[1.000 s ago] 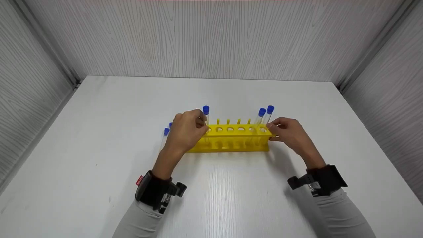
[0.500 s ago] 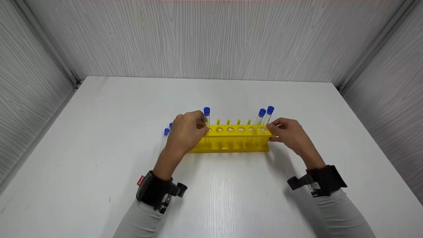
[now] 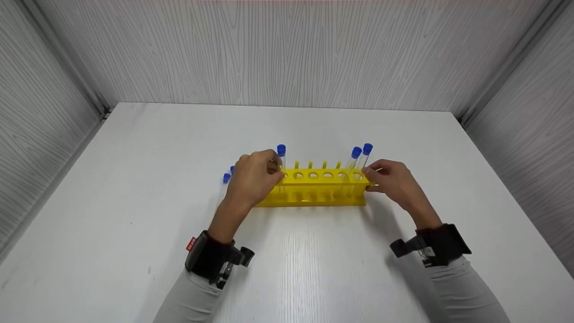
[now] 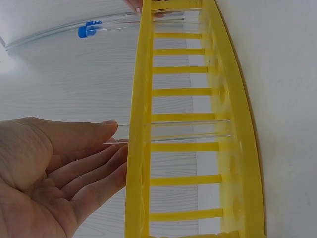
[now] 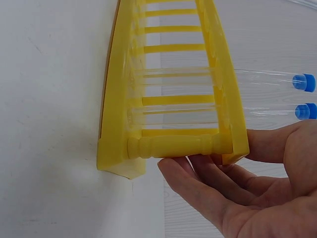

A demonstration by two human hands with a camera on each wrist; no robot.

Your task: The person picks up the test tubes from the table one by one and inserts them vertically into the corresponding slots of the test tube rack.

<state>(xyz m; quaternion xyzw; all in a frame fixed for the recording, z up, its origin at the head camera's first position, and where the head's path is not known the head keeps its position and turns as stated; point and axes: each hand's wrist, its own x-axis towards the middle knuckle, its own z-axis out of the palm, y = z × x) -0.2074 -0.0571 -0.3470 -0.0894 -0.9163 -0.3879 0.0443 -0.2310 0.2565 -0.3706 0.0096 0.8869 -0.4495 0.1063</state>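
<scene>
A yellow test tube rack (image 3: 323, 184) stands upright on the white table. My left hand (image 3: 253, 177) pinches a clear test tube (image 3: 281, 150) with a blue cap between thumb and fingers. That tube stands in a hole left of the rack's middle, and the left wrist view shows its lower end (image 4: 188, 130) down at the base. At the rack's right end, my right hand (image 3: 392, 179) grips the top bar, thumb above and fingers beneath, beside the end post (image 5: 181, 147). Two blue-capped tubes (image 5: 267, 78) lean in the holes near it.
Left of the left hand, two more blue-capped tubes (image 3: 226, 178) show, partly hidden by that hand. Several yellow pegs (image 3: 310, 165) rise along the rack's back. Pale wood-grain panels (image 3: 287, 54) enclose the table at the back and sides.
The tube's cap at my left hand has shifted very slightly to the right. Both hands keep their holds, and the rack stays in place.
</scene>
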